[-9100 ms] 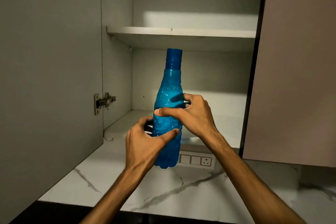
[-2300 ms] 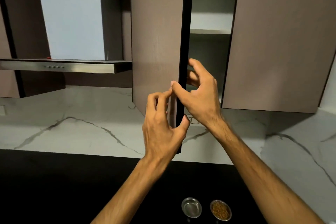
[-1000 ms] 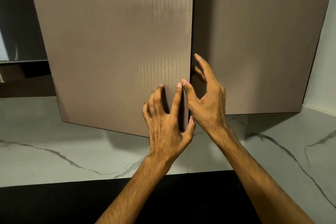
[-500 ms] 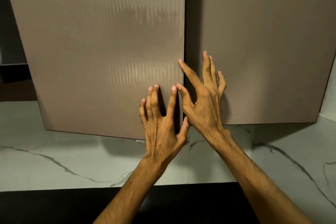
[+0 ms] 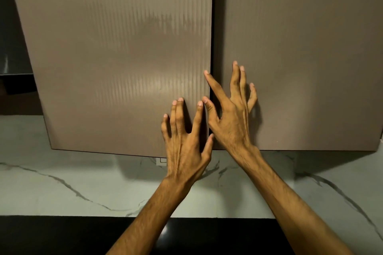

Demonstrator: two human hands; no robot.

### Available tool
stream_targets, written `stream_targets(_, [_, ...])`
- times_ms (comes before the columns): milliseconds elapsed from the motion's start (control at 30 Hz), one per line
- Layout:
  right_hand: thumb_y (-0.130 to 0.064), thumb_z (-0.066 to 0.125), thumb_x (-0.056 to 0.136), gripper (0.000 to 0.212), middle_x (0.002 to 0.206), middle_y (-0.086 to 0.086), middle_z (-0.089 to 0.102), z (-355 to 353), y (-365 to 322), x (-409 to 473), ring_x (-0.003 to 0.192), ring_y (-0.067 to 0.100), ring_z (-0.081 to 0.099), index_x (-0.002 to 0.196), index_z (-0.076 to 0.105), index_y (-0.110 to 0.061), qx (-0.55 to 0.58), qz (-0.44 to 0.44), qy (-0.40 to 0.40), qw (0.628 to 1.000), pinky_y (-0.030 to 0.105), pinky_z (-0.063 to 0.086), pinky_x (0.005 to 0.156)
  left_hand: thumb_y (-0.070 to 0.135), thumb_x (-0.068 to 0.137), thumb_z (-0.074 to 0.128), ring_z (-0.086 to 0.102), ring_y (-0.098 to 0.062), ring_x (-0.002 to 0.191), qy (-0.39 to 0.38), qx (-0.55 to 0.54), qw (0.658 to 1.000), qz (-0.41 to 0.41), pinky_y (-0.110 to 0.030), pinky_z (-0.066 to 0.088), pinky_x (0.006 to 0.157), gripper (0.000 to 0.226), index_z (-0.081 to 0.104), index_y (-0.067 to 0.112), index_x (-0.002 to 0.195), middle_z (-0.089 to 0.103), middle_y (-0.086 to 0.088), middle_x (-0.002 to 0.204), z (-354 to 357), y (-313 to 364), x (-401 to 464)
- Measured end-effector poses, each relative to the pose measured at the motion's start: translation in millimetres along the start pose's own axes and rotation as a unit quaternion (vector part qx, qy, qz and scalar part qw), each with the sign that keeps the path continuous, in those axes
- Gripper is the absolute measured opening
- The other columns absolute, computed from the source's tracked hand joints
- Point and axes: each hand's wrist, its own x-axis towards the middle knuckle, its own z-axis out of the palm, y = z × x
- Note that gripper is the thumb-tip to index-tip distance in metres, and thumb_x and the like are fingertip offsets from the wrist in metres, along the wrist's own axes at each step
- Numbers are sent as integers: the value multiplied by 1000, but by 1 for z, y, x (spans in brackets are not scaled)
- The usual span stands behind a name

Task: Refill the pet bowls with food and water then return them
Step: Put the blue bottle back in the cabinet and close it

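Two brown wall-cupboard doors fill the view. My left hand (image 5: 184,141) presses with straight, spread fingers on the lower right corner of the left door (image 5: 124,58), which stands almost flush with its neighbour. My right hand (image 5: 232,114) lies open across the seam, fingertips on the right door (image 5: 300,58). Neither hand holds anything. The pet bowls and the blue bottle are out of view.
A white marble backsplash (image 5: 83,188) runs under the cupboards, with a wall socket (image 5: 161,161) just below the left door. The black countertop (image 5: 51,236) lies along the bottom edge. A dark range hood (image 5: 12,51) sits at far left.
The left door has swung shut from ajar to nearly flush. Both hands went from gripping its edge to pressing flat on the door fronts. The bowls dropped out of view.
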Motion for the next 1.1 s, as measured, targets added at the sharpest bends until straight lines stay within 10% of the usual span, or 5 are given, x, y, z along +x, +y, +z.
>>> stream_targets(1100, [-47, 42, 105, 59, 172, 26, 13, 39, 26, 0, 160, 43, 12, 163, 36, -35, -112, -15, -6, 994, 70, 9, 123, 56, 102, 39, 3, -34, 159, -31, 60, 998, -6, -64, 14, 123, 74, 21, 22, 164, 4, -20, 171, 42, -10, 3])
